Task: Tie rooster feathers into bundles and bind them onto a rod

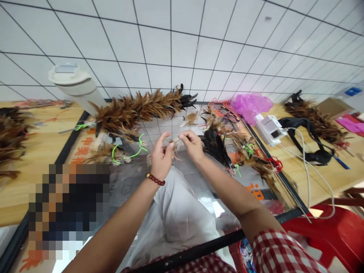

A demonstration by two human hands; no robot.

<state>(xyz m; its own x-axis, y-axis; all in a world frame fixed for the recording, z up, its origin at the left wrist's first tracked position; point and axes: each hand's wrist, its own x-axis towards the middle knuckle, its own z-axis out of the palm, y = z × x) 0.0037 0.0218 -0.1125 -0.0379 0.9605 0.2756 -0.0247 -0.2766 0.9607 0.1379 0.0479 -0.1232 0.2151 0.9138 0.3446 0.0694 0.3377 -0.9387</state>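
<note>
Over the glass tabletop, both hands meet at a small tuft of pale brown feathers. My left hand, with a beaded bracelet at the wrist, has its thumb against the tuft and its index finger raised apart; its other fingers are mostly hidden. My right hand pinches the top of the tuft between thumb and fingertips. Just right of it lies a bundle of black feathers. Left of my left hand is a feather bunch with bright green ties.
A long brown feather duster lies along the tiled wall, near a white pipe. Rightward are loose brown feathers, a pink plastic bag, a white power box, a black strap and a red stool.
</note>
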